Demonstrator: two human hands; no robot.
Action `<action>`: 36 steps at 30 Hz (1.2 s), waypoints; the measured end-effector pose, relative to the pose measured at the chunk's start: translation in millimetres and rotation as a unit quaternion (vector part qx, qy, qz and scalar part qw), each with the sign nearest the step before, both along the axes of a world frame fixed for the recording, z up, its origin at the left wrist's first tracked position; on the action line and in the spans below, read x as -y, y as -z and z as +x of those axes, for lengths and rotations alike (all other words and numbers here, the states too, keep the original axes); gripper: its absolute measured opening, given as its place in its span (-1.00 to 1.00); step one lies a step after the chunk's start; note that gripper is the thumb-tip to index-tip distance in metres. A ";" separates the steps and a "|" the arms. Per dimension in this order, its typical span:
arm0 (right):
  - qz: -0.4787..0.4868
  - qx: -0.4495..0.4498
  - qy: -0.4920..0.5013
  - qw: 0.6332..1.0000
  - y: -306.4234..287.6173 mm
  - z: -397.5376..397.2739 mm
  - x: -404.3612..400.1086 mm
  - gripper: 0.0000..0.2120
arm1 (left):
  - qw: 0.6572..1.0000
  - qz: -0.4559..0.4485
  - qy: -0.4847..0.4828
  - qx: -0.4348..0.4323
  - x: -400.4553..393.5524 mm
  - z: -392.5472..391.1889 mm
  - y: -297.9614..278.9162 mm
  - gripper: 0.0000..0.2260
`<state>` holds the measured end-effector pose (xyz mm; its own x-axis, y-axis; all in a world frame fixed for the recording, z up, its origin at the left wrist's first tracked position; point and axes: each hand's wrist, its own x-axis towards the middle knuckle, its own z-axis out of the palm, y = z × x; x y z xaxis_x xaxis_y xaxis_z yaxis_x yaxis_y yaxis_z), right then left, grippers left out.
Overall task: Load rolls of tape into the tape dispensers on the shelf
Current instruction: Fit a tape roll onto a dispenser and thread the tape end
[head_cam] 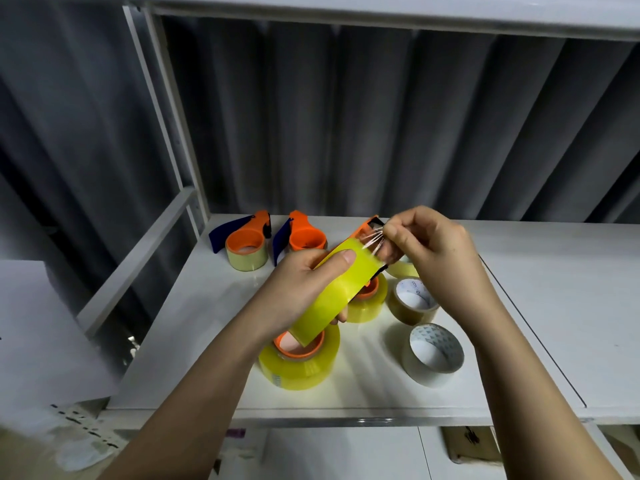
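My left hand (pixel 304 285) grips a yellow tape roll (pixel 336 292) fitted in an orange dispenser (pixel 367 227), held above the white shelf (pixel 519 306). My right hand (pixel 433 258) pinches the stringy loose tape end (pixel 373 239) at the dispenser's front. Two orange and blue dispensers stand at the back: one (pixel 246 241) with a roll in it, another (pixel 300 237) beside it. A loaded yellow roll with an orange core (pixel 298 362) lies below my left hand, and another (pixel 367 301) sits behind the held roll.
Two loose rolls with white cores lie to the right: a brownish one (pixel 412 301) and a clear one (pixel 433 355). A partly hidden roll (pixel 401 268) sits under my right hand. A grey curtain hangs behind; a shelf post (pixel 166 109) stands at left.
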<state>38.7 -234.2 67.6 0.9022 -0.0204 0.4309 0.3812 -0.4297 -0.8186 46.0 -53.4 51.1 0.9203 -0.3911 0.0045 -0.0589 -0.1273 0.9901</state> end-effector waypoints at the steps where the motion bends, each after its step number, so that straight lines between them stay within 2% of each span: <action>1: 0.038 -0.017 -0.033 0.999 -1.3 0.3 1.7 -0.88 | 1.000 -0.004 -0.001 -0.004 -0.5 -0.8 0.2 -0.70; 3: 0.091 -0.049 -0.104 0.989 -3.0 1.7 8.0 -0.86 | 1.000 -0.004 -0.001 -0.009 -0.7 -2.5 1.5 -0.67; 6: 0.058 -0.068 -0.185 0.979 -5.4 5.5 17.7 -0.82 | 1.000 -0.005 0.003 -0.019 0.5 -5.1 3.1 -0.65; 9: 0.040 -0.101 -0.204 0.973 -4.7 10.3 22.7 -0.82 | 0.999 -0.009 0.003 -0.030 1.1 -5.0 2.8 -0.67; 13: 0.100 -0.136 -0.211 0.963 -5.1 13.0 21.5 -0.67 | 0.999 -0.019 -0.001 -0.032 0.8 -4.0 1.9 -0.68; 15: 0.106 -0.135 -0.185 0.968 -5.9 10.5 16.0 -0.69 | 0.999 -0.027 0.003 -0.034 0.6 -4.0 2.6 -0.68; 18: 0.104 -0.085 -0.123 0.983 -3.4 4.0 0.3 -0.91 | 0.998 -0.046 0.000 -0.044 2.0 -4.5 3.9 -0.64; 19: 0.119 -0.072 -0.115 0.984 -1.6 2.6 -5.4 -0.91 | 0.998 -0.049 -0.008 -0.047 2.6 -4.5 4.3 -0.63; 23: 0.159 -0.040 -0.058 0.985 2.6 2.1 -15.5 -0.72 | 0.995 -0.077 -0.017 -0.065 5.9 -3.4 4.7 -0.64; 27: 0.042 0.017 0.064 0.997 10.6 3.0 -18.7 -0.68 | 0.991 -0.097 -0.024 -0.087 11.1 -4.3 11.5 -0.61; 32: 0.006 0.042 0.124 0.991 20.5 -2.3 -19.5 -0.74 | 0.983 -0.120 -0.033 -0.133 20.7 -10.2 21.5 -0.59; 36: -0.034 0.004 0.173 0.984 27.3 -5.4 -7.5 -0.80 | 0.977 -0.146 -0.044 -0.151 31.4 -19.3 27.2 -0.69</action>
<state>33.3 -226.7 40.3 0.8425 -0.2968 0.4495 0.2087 -0.5894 -0.7804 26.7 -84.8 23.9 0.9266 -0.3338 -0.1729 0.2400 0.1711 0.9556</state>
